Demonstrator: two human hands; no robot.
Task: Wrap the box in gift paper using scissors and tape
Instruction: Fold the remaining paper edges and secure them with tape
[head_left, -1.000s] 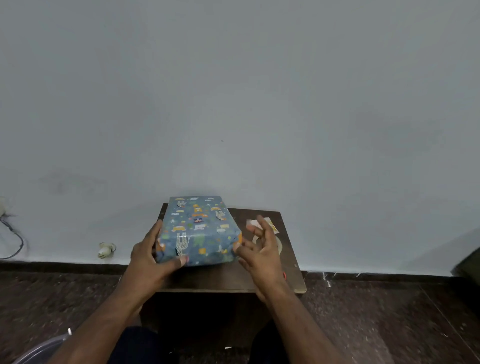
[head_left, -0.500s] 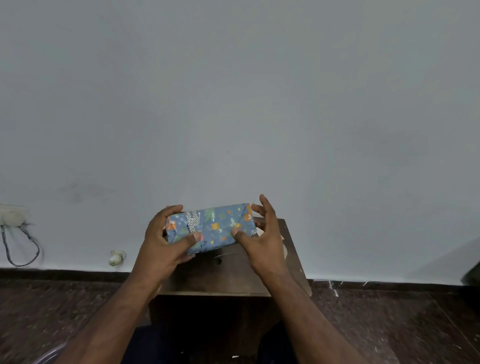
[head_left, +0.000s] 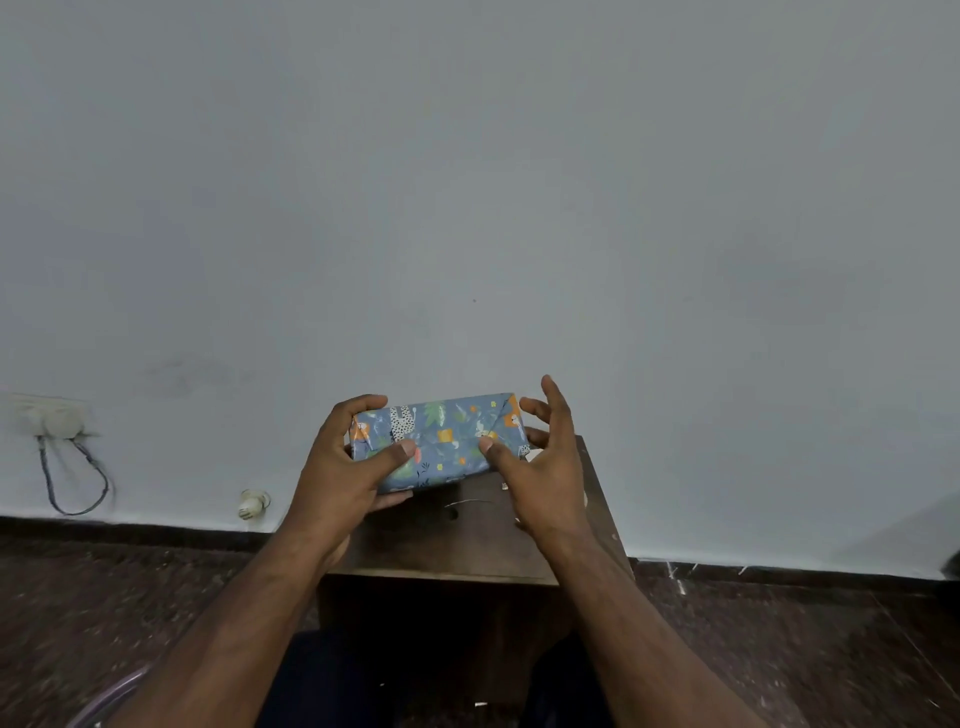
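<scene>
Held above a small dark wooden table (head_left: 457, 540): rectangular box wrapped in blue animal-print gift paper (head_left: 441, 441), clasped between two hands. Gripped at its left end by left hand (head_left: 345, 462), thumb across the front. Pinched at right end by right hand (head_left: 540, 462), upper fingers spread.

No readable text anywhere

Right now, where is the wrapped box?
In the head view, the wrapped box is at centre, held between the left hand and right hand above the small wooden table.
</scene>
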